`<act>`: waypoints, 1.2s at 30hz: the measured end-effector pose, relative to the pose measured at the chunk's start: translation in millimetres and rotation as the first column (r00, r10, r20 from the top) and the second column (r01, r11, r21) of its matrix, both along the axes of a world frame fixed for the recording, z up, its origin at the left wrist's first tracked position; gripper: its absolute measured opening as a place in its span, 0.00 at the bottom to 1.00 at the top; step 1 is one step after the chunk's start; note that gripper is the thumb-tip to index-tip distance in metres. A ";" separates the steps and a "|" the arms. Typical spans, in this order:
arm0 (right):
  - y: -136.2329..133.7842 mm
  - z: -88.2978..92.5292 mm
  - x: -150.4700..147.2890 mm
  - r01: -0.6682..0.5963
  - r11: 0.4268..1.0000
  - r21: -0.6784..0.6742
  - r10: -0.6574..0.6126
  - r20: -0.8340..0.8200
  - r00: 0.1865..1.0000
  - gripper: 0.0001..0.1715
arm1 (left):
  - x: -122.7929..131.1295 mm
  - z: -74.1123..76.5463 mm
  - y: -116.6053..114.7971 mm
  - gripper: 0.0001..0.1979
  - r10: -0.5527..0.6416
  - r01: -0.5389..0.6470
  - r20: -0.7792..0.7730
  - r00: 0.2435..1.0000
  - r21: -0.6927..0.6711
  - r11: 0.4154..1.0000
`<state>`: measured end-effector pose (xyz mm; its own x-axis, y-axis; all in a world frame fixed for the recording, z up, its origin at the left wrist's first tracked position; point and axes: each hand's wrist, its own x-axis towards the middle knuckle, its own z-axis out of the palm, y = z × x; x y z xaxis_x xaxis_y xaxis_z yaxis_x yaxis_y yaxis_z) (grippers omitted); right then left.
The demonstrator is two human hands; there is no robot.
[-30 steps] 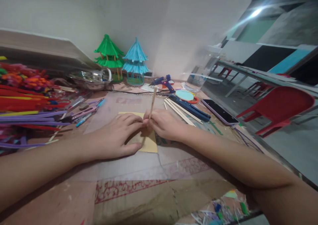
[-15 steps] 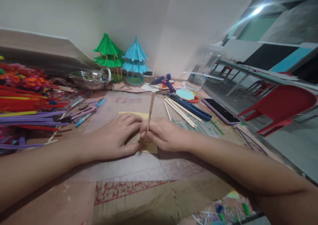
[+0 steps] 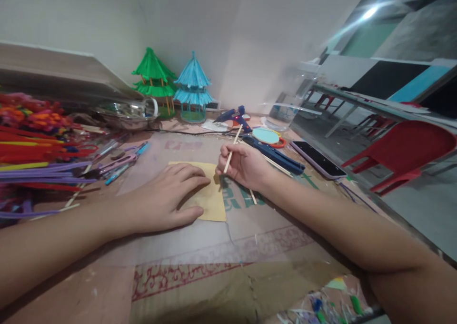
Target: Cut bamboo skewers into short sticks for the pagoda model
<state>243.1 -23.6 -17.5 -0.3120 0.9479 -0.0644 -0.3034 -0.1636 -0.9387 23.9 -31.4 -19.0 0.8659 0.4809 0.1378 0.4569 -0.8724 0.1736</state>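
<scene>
A yellow sheet, paper or thin card, lies on the sheet-covered cardboard in front of me. My left hand rests flat on it with the fingers spread, hiding its left part. Just past the sheet's right edge, my right hand pinches a thin wooden stick that slants up and to the right. Below that hand the end of another stick shows on the work surface. More pale sticks lie partly hidden behind the right hand.
Behind stand a green pagoda model and a blue one, beside a glue gun. A dark blue tool and a phone lie right. Pipe cleaners crowd the left. Scraps lie at front right.
My right hand has moved right and up, off the yellow sheet, with the stick tilting from near upright to a slant. My left hand stays on the sheet.
</scene>
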 end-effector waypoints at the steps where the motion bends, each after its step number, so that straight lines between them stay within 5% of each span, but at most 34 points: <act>1: 0.1 0.4 0.3 -0.005 1.000 -0.024 0.004 -0.020 1.000 0.17 | 0.1 0.2 -0.1 0.26 0.001 -0.001 -0.002 1.000 -0.002 1.000; 26: -5.6 -3.7 -0.1 -0.187 0.978 0.091 0.182 0.053 0.982 0.15 | -0.8 0.0 0.1 0.26 -0.019 0.019 0.003 1.000 -0.003 1.000; 32: -12.7 -9.0 -4.6 -0.090 0.950 0.299 0.012 0.251 0.968 0.25 | -0.9 -0.3 -0.4 0.25 -0.006 0.006 0.015 1.000 0.005 1.000; 36: -21.1 -7.1 -7.3 -0.134 0.894 0.428 -0.074 0.435 0.898 0.29 | -1.1 -1.6 0.3 0.24 -0.007 0.006 0.027 1.000 0.015 1.000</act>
<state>235.8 -44.7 -24.6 -0.3799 0.8988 0.2188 0.1439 0.2911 -0.9458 22.8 -31.1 -20.6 0.8649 0.4729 0.1684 0.4463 -0.8779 0.1734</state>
